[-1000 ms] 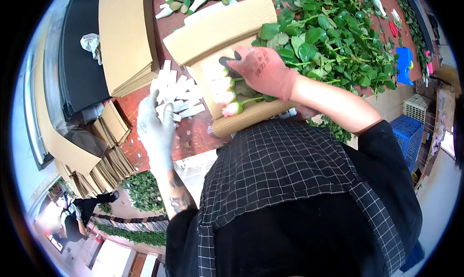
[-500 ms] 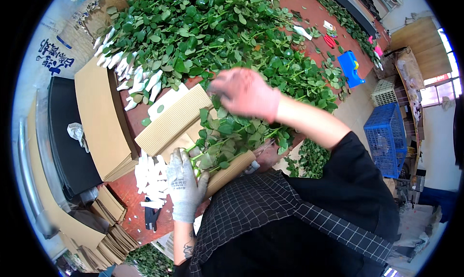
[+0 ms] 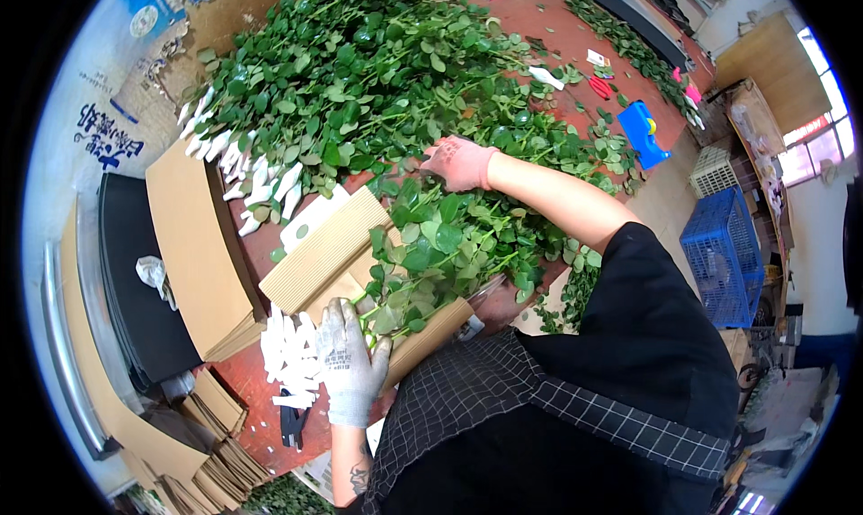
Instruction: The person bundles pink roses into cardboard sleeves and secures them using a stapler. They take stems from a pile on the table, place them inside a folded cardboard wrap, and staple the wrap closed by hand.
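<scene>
My left hand (image 3: 349, 358), in a grey glove, is closed around the ends of leafy green stems (image 3: 406, 281). They lie on a sheet of ribbed brown cardboard (image 3: 325, 245), its near edge curled up into a roll (image 3: 431, 335) beside my apron. My right hand (image 3: 460, 163), in a pink glove, reaches across to the near edge of a big leafy pile (image 3: 351, 75). Its fingers are drawn together among the leaves, and what they pinch is hidden. White-sleeved flower heads (image 3: 261, 184) stick out of the pile's left side.
White paper strips (image 3: 289, 358) and a black stapler (image 3: 292, 422) lie left of my left hand. Brown cardboard sheets (image 3: 193, 245) and black sheets (image 3: 144, 281) stand along the wall. Far right are red scissors (image 3: 600, 87), a blue tape dispenser (image 3: 643, 136) and a blue crate (image 3: 722, 254).
My right hand has moved slightly right and away from the cardboard, and its fingers have drawn together at the pile. My left hand keeps its place on the stems. The view has shifted slightly.
</scene>
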{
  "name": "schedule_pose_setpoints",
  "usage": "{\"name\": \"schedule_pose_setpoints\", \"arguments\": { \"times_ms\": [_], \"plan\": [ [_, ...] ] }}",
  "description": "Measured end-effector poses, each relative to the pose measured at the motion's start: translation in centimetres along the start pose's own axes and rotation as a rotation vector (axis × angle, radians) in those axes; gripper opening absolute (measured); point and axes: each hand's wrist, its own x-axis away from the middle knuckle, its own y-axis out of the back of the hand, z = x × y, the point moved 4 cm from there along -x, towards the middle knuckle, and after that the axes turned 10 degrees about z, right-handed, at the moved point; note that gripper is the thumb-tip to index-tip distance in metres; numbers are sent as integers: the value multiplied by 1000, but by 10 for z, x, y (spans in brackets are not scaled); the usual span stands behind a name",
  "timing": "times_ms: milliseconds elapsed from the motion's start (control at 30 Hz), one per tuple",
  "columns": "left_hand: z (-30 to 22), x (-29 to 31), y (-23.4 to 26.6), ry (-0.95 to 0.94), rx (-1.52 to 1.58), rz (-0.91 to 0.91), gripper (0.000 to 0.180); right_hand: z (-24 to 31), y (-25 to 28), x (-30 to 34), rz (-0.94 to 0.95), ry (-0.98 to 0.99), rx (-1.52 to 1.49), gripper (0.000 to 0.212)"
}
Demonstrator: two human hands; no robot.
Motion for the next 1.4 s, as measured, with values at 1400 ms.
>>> {"name": "schedule_pose_setpoints", "arguments": {
  "times_ms": [1400],
  "plan": [
    [2, 2, -4, -16, -6, 21, 77, 34, 36, 44, 174, -78, 154, 25]
  ]
}}
